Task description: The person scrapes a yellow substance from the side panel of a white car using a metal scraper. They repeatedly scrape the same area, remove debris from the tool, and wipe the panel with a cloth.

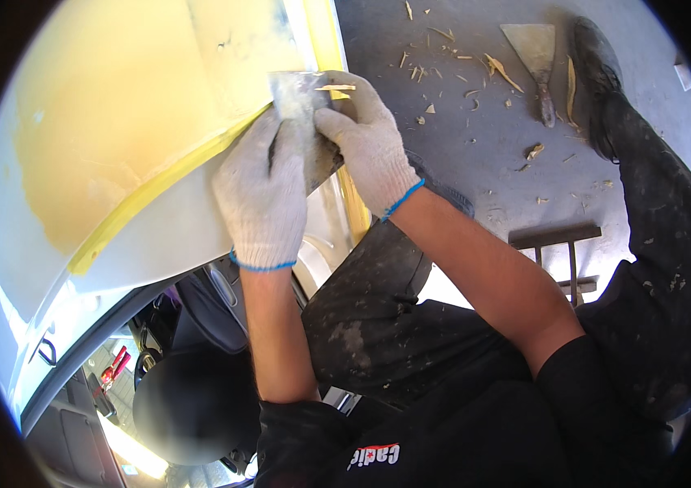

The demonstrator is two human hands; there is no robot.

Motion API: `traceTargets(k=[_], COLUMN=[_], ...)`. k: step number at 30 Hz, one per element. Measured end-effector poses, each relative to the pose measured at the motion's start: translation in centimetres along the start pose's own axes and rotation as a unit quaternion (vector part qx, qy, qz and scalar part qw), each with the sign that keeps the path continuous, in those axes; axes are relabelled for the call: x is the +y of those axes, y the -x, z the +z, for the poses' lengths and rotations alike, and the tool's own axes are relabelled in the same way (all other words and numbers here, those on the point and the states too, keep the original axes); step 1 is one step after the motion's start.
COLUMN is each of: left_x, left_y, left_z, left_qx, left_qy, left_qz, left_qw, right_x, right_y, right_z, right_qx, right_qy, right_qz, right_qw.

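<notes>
The left hand, in a white knit glove with a blue cuff, is closed over the lower half of a wide metal spreader, and the right hand, gloved the same way, is clamped on the blade's right side with its fingers curled over the top edge. The spreader lies flat against the white car body panel, just where a strip of yellow masking tape runs diagonally; above the spreader the panel is coated in pale yellow filler. The blade's long edge appears to run roughly along the tape line, its handle end hidden under the palms and pointing down toward the person's knees, its working edge facing up and left into the filler. To work this well, it seems best to keep both hands pressing evenly so the edge stays flush and does not dig a corner in, and to pull in one steady stroke parallel to the tape. To the right of the spreader, the grey floor is strewn with dried filler shavings, and a second putty knife lies there well apart, blade away from the person, beside a dark shoe. Below the spreader, the car's window opening shows a dark seat.
</notes>
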State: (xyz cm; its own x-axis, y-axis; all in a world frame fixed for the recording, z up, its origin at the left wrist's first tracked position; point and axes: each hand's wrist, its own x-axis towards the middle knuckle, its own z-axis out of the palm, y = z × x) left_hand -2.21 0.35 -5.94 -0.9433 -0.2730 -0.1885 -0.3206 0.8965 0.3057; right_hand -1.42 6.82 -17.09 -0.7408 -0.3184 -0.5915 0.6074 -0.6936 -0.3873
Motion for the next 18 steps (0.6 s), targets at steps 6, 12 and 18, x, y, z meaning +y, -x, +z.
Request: traceTargets(k=[6, 12, 18], left_x=[-2.1, -1.3, -1.1], left_y=[-1.1, -0.9, -0.4], left_z=[1.2, 0.4, -0.5], left_qx=[-0.008, -0.003, -0.002], left_qy=[0.009, 0.01, -0.025], left_qz=[0.041, 0.023, 0.01], left_qw=[0.999, 1.0, 1.0], right_x=[0.8, 0.1, -0.2], right_y=[-1.0, -0.6, 0.0], right_z=[-0.6, 0.1, 0.1], right_qx=[0.04, 0.029, 0.001], right_qy=[0.052, 0.043, 0.048], right_qz=[-0.051, -0.075, -0.063], right_qw=[0.996, 0.996, 0.997])
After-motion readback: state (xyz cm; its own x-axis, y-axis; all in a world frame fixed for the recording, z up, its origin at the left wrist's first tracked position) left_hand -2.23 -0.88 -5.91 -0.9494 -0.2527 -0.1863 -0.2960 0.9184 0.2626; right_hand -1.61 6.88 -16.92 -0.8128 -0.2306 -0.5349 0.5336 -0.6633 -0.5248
